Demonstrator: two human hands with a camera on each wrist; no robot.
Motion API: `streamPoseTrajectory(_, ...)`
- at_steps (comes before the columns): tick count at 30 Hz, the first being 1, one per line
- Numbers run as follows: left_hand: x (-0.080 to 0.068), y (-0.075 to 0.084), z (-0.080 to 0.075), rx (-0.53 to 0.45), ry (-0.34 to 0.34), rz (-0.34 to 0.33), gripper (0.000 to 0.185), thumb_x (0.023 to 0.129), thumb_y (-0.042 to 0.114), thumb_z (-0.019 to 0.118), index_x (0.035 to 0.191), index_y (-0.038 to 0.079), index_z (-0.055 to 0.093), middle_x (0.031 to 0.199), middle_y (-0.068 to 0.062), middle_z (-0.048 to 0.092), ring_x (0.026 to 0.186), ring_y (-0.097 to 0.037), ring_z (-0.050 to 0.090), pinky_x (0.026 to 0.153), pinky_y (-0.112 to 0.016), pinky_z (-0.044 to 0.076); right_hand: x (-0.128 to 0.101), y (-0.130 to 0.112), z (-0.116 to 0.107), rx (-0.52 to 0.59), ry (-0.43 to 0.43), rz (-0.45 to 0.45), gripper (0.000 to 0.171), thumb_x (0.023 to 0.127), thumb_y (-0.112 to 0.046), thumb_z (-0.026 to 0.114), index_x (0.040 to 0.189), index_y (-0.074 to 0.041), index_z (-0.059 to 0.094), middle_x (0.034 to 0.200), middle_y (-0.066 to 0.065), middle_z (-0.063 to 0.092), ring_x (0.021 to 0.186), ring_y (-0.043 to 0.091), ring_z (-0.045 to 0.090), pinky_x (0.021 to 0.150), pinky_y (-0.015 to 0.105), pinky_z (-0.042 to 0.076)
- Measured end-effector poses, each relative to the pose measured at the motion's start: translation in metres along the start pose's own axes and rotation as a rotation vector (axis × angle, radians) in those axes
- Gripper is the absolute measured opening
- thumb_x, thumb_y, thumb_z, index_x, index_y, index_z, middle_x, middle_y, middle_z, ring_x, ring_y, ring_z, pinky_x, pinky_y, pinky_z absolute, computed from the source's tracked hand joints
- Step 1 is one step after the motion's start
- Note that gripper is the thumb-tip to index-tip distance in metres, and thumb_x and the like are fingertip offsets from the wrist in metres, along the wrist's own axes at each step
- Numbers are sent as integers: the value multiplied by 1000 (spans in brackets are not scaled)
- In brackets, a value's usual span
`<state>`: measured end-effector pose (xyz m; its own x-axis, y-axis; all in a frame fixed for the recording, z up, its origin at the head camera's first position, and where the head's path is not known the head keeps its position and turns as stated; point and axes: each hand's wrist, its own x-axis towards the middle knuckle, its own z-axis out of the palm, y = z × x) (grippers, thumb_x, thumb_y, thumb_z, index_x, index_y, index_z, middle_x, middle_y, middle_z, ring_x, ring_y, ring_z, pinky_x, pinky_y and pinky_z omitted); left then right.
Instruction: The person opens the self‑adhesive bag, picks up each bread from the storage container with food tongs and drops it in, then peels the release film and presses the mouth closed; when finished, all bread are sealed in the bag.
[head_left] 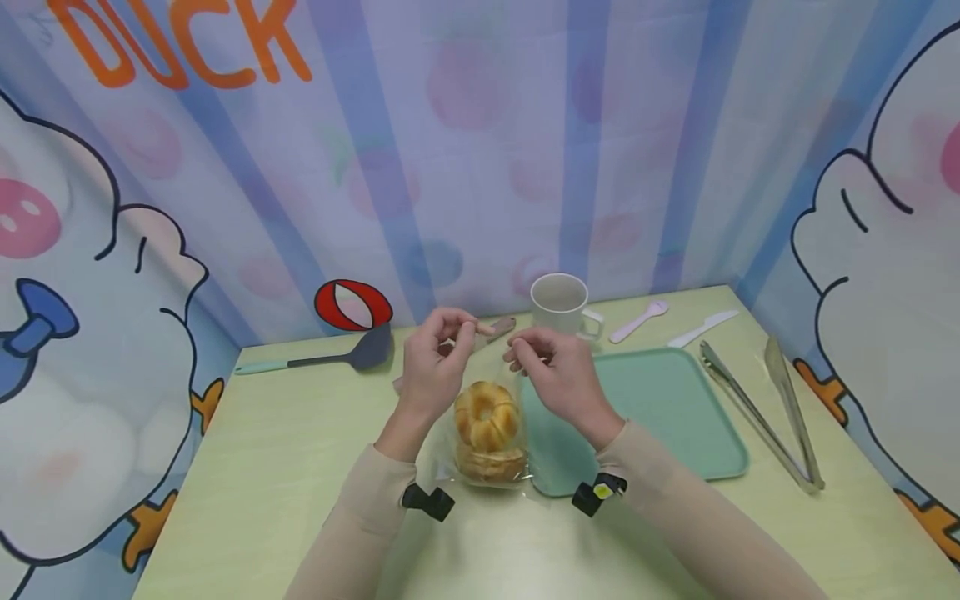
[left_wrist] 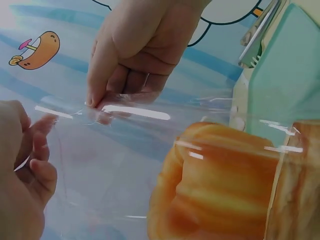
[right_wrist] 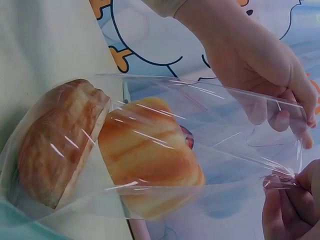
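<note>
A clear plastic bag (right_wrist: pixel 232 145) hangs upright between my hands, its mouth at the top. Inside it a golden ring-shaped bread (head_left: pixel 487 417) sits above a browner piece of bread (head_left: pixel 491 465). My left hand (head_left: pixel 435 362) pinches the bag's mouth on the left side between thumb and fingers. On the other side, my right hand (head_left: pixel 558 375) grips the gathered edge of the film, thumb against curled fingers. In the right wrist view, the brown bread (right_wrist: pixel 62 145) lies at the bag's bottom and the golden one (right_wrist: pixel 150 155) nearer the mouth.
Right of the bag lies a green tray (head_left: pixel 660 400), with metal tongs (head_left: pixel 765 417) beyond it. A white mug (head_left: pixel 558 304), lilac spoon (head_left: pixel 637 322) and white knife (head_left: pixel 703 329) are at the back. A dark-headed turner (head_left: pixel 367 350) lies back left. A pinkish-brown utensil (head_left: pixel 501 327) is partly hidden behind my hands.
</note>
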<state>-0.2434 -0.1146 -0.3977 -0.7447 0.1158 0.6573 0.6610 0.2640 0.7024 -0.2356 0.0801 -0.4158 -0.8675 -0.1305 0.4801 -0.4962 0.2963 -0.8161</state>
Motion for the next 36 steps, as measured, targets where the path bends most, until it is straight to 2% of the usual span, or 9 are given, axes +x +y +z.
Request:
streamPoseTrajectory(4,-1,-3,-3,-14,-41,8,11,108,9,60,110,3,68,92,-15,75,74,-19,66,62,-24,50,0,0,0,5,-3,6,15,105,-9,64,105,-2,78,89,8,80,75,18,76,68,29,62)
streamPoseTrajectory(8,0,-4,-10,-8,-62,22,5,101,4,69,106,2,70,90,-14,72,80,-27,71,73,-26,58,0,1,-2,22,-1,21,16,105,-10,64,105,-2,77,90,9,80,77,20,76,69,31,63)
streamPoseTrajectory(12,2,-8,-19,49,-27,113,6,90,1,80,95,0,77,89,-12,76,79,-27,75,77,-26,61,1,3,-4,46,2,31,16,106,-11,64,104,-2,77,91,11,80,78,23,77,70,34,63)
streamPoseTrajectory(16,3,-12,-26,134,41,204,9,84,-1,85,92,2,82,87,-11,80,77,-24,77,77,-24,61,1,3,-5,39,2,41,17,106,-11,63,104,-2,77,92,11,80,80,23,77,71,33,63)
streamPoseTrajectory(22,0,-17,-30,232,125,221,12,85,-5,84,95,1,84,91,-12,81,78,-27,78,74,-33,63,2,3,-7,9,-2,44,17,106,-12,63,107,-3,77,95,10,80,81,21,77,73,29,62)
streamPoseTrajectory(26,0,-18,-34,290,122,223,13,87,-4,82,98,2,84,93,-12,81,79,-26,78,73,-38,63,2,2,-8,-4,2,44,16,106,-12,63,107,-4,77,94,9,80,81,20,77,73,28,62)
streamPoseTrajectory(36,2,-21,-41,420,134,277,12,83,0,86,94,2,81,88,-12,78,76,-25,74,71,-39,62,3,5,-11,-3,16,44,15,106,-12,64,105,-5,77,94,8,80,81,19,76,71,28,61)
